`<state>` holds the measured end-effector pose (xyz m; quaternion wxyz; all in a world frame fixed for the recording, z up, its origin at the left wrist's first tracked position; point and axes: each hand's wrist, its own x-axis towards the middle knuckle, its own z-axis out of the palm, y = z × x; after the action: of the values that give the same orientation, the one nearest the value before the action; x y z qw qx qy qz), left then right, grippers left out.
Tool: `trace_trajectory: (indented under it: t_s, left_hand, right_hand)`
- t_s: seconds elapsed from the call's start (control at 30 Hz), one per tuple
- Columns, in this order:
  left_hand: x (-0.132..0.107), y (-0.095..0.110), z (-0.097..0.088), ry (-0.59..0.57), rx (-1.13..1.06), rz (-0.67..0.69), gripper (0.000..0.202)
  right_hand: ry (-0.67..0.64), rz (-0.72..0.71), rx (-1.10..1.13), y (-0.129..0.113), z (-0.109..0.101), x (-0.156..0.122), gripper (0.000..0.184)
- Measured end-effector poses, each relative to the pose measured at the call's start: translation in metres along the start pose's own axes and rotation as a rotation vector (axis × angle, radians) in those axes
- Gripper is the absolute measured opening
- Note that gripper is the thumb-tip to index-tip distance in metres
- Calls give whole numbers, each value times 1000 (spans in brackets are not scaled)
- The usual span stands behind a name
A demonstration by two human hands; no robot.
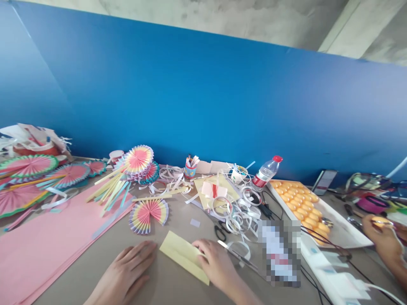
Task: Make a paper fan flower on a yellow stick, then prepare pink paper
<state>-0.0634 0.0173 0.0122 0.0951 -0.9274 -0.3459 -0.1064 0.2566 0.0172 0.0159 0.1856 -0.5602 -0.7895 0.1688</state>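
A strip of yellow paper (181, 254) with a crease along it lies at a slant on the table in front of me. My right hand (216, 262) grips its right part, with curled fingers and the thumb close to the forefinger. Something pale shows at those fingertips, too small to make out. To the left of the paper, my left hand (130, 267) rests flat on the tabletop, fingers stretched out and holding nothing. Just beyond it is a pleated paper fan (148, 216) in pink, yellow and lilac, partly spread. Black-handled scissors (221, 231) lie near my right hand.
Pink sheets (60, 237) cover the left, with finished fans (136, 161) behind. Tape rolls and paper scraps (235, 216) clutter the middle. A bottle (267, 171), a tray of orange balls (340, 226) and a power strip (313, 258) stand right. Another person's hand (383, 237) holds an orange piece.
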Motion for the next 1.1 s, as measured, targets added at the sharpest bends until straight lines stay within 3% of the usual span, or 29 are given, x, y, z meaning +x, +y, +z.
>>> trace_trajectory:
  t_s: [0.1,0.17,0.23,0.3,0.4,0.47,0.53,0.6,0.67,0.77,0.83,0.97,1.1]
  left_hand:
    - [1,5,1,23,-90,-61,40]
    - [9,14,5,75,-248,-142,34]
    - [23,27,10,116,-505,-255,35]
    - [46,38,16,68,-891,-376,46]
    - [82,45,22,-5,-1402,-489,53]
    - [98,41,24,-17,-1506,-562,59]
    - [106,30,24,-67,-1458,-567,63]
    - [106,16,22,-180,-1405,-464,65]
    - [104,4,20,-293,-1357,-322,64]
    - [104,-7,15,-368,-1144,-184,57]
    - [105,-7,9,-342,-949,-109,49]
    - [100,7,-2,-107,-559,-41,30]
    - [81,26,1,-97,-351,90,20]
  right_hand:
    - [51,24,105,8,-8,-10,43]
    - [156,49,253,12,-9,-13,32]
    - [283,74,420,11,-6,-12,22]
    - [348,106,549,3,0,-11,26]
    - [262,129,652,-18,9,-15,27]
    - [170,44,647,-28,8,-21,25]
    - [160,-92,509,-30,1,-26,34]
    - [253,-222,190,-24,-9,-27,44]
    - [351,-305,-92,-15,-17,-23,40]
    - [339,-426,-236,-3,-18,-12,23]
    - [253,-481,-235,0,-12,-7,19]
    - [144,-423,-213,-2,0,-8,17]
    - [91,-343,-117,-3,3,-15,15]
